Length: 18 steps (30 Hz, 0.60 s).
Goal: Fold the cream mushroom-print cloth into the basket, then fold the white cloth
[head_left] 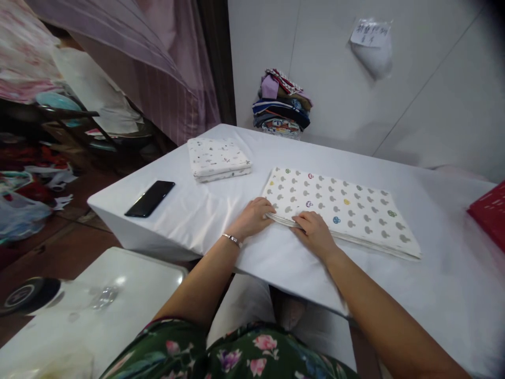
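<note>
While you are leaning over the desk (445, 305), your left hand (254, 216) is narrowing around the near left corner of the patterned cloth (343, 202), its fingers bent. Your right hand (313, 231) is pinching the near edge a little farther along; how firmly either one is gripping, you cannot tell from here. The cloth is lying flat in a long, layered strip right in front of you, stretching well off to your right, and its far right end is resting free of both hands.

Judging by this hold, you are working on the near left end, probably evening the layers. Whatever move is following, it is calling for a grip that is catching every layer, so that none is slipping or creasing.

Beyond your left hand, another folded cloth (219, 158) is sitting apart in a neat block, and a phone (150, 199) is lying near the desk's left side. Farther out, a pile of clothes (281, 102) is standing against the wall (335, 100), and something red (489, 216) is showing at the right.
</note>
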Available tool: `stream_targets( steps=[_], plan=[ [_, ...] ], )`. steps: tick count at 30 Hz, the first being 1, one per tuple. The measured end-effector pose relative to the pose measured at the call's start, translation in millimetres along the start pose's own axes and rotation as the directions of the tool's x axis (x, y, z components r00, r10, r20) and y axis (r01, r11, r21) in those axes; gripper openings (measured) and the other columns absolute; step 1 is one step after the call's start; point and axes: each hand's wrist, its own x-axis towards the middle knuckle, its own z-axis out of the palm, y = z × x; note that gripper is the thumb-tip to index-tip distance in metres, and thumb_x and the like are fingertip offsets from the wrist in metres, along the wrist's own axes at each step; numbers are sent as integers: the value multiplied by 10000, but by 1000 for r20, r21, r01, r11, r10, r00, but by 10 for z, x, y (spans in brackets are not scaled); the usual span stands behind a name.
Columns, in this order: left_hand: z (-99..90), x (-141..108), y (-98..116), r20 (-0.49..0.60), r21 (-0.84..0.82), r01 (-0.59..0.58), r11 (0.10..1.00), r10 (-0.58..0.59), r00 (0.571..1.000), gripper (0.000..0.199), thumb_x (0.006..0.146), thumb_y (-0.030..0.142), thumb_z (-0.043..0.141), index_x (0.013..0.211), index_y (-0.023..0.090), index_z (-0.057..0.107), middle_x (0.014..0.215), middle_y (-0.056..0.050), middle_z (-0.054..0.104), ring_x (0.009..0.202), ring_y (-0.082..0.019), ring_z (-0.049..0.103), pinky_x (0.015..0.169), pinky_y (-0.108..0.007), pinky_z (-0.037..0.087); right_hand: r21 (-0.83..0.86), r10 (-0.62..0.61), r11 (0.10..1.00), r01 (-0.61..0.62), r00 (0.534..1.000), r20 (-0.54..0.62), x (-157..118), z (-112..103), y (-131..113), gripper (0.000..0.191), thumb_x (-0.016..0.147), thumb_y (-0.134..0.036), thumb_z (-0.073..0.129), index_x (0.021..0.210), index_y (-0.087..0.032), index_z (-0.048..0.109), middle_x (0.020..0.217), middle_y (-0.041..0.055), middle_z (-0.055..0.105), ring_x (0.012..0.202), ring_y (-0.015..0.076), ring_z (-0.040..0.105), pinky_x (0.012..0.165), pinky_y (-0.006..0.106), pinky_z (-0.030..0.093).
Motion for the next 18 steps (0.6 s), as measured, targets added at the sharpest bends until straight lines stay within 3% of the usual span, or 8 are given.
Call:
stream_targets(
  steps=[10, 18],
  plan=[
    [52, 20, 25, -37, 44, 26, 999, -24, 999, 146, 798, 179, 533, 895, 205, 639, 958, -50, 614, 978, -193, 521, 875, -357, 414, -19, 4, 1000, -5, 1000, -30, 2, 19, -32, 269, 916, -327, 444, 1034, -170, 627, 944, 97, 586, 881, 218, 506, 774, 359, 388],
    [31, 50, 115, -81, 138, 48, 989, -37, 996, 263, 766, 77, 458, 926, 210, 619, 979, -45, 607, 1059, -207, 480, 921, -372, 367, -119, 5, 993, -13, 998, -64, 30, 31, -64, 245, 921, -236, 424, 1043, -176, 628, 928, 97, 589, 872, 218, 502, 752, 349, 370]
  ],
)
